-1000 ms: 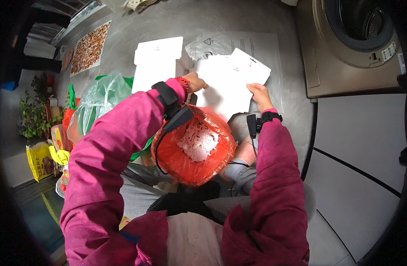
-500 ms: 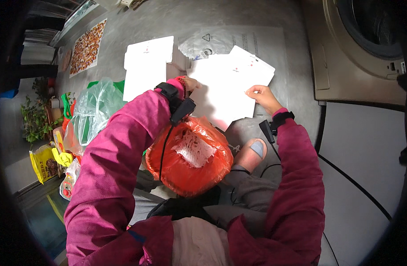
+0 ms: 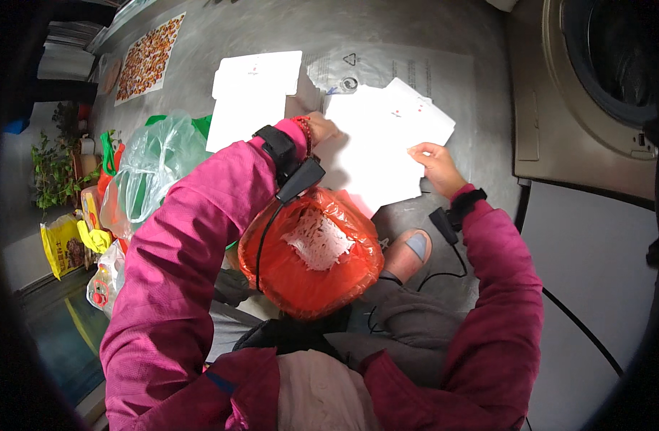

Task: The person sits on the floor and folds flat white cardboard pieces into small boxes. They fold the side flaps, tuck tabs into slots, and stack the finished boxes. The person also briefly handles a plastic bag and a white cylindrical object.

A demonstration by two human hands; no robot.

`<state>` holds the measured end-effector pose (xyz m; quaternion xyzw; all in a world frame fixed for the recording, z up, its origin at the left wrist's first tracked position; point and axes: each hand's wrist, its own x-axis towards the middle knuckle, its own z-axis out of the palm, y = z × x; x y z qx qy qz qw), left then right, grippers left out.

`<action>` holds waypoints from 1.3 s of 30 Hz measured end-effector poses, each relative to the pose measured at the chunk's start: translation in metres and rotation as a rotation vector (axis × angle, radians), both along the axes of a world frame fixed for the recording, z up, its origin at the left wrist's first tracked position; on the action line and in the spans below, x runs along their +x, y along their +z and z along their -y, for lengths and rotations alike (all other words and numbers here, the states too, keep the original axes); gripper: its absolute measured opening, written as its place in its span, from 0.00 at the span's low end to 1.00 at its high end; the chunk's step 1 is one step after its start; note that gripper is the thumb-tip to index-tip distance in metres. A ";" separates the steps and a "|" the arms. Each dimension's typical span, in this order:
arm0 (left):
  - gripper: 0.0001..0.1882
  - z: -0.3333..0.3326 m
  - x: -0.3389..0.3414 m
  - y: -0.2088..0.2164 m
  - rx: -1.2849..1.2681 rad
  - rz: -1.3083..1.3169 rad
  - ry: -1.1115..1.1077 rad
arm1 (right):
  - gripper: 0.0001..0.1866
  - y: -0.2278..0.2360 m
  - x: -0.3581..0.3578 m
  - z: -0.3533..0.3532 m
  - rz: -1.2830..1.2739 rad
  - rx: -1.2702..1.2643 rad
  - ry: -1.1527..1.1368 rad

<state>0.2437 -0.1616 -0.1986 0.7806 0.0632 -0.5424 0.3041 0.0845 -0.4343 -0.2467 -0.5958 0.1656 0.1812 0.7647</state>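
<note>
A flat white card sheet [image 3: 376, 169] lies spread in front of me, overlapping other white sheets [image 3: 424, 115] with small red marks. My right hand [image 3: 438, 167] pinches its right edge between thumb and fingers. At the left edge is my left hand [image 3: 321, 128], its fingers closed on the card and partly hidden by the wrist. Just left of that hand stands a thick stack of white card pieces [image 3: 249, 104]. Below the sheet sits a bin lined with a red plastic bag [image 3: 311, 291], with pale perforated scraps [image 3: 318, 241] inside.
A clear printed plastic sheet [image 3: 451, 72] lies on the grey floor under the white cards. On the left are a translucent plastic bag [image 3: 157, 169], a yellow packet [image 3: 62, 248] and a potted plant [image 3: 53, 161]. A front-loading washing machine [image 3: 552, 136] stands at right. My slippered foot [image 3: 408, 255] is beside the bin.
The view has shifted slightly, moving most things a little in the picture. Both hands stay at the same edges of the white card, which has barely moved against the stack.
</note>
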 end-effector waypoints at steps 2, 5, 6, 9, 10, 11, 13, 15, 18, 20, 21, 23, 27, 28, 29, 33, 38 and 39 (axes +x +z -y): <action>0.15 0.000 0.001 0.010 -0.134 0.032 -0.103 | 0.05 0.009 0.005 0.013 0.070 -0.098 0.004; 0.27 0.009 0.001 0.039 -0.198 -0.066 0.161 | 0.06 0.039 0.014 0.052 0.123 -0.288 0.007; 0.30 0.014 0.004 0.050 -0.062 0.054 0.167 | 0.06 0.052 0.017 0.067 0.151 -0.371 0.026; 0.30 0.009 0.006 0.076 -0.025 0.106 0.191 | 0.06 0.092 0.014 0.108 0.136 -0.608 0.028; 0.30 0.007 0.004 0.079 -0.006 0.100 0.204 | 0.06 0.104 0.010 0.118 0.099 -0.629 0.017; 0.30 0.005 0.003 0.080 0.013 0.092 0.217 | 0.07 0.112 0.008 0.125 0.059 -0.620 0.017; 0.27 0.004 0.003 0.073 0.083 0.106 0.212 | 0.06 0.121 -0.003 0.132 -0.007 -0.602 0.040; 0.21 0.007 0.005 0.061 0.122 0.043 0.246 | 0.05 0.117 -0.012 0.128 0.032 -0.617 0.105; 0.23 0.010 0.008 0.036 0.198 0.096 -0.028 | 0.04 0.095 -0.026 0.104 0.066 -0.529 0.205; 0.23 0.010 0.014 0.018 0.236 0.130 -0.180 | 0.04 0.078 -0.031 0.086 0.028 -0.561 0.281; 0.24 0.009 0.016 0.007 0.238 0.140 -0.235 | 0.05 0.072 -0.034 0.080 0.002 -0.562 0.291; 0.24 0.004 0.020 -0.015 0.228 0.169 -0.348 | 0.05 0.059 -0.037 0.069 -0.047 -0.563 0.317; 0.24 -0.015 0.019 -0.049 0.019 0.322 -0.527 | 0.07 0.029 -0.034 0.053 0.072 -0.475 0.255; 0.24 -0.010 0.018 -0.056 0.071 0.116 -0.208 | 0.07 0.020 -0.032 0.050 0.136 -0.458 0.227; 0.24 -0.014 0.018 -0.057 -0.045 0.170 -0.258 | 0.07 0.010 -0.031 0.047 0.178 -0.423 0.199; 0.19 -0.004 0.011 -0.050 0.075 0.011 0.137 | 0.06 -0.019 -0.032 0.038 0.133 -0.269 0.040; 0.20 -0.002 0.005 -0.024 0.052 0.093 -0.133 | 0.07 -0.033 -0.029 0.020 0.082 -0.041 -0.091; 0.21 -0.003 0.004 -0.021 0.062 0.130 -0.230 | 0.07 -0.033 -0.027 0.017 0.083 -0.045 -0.068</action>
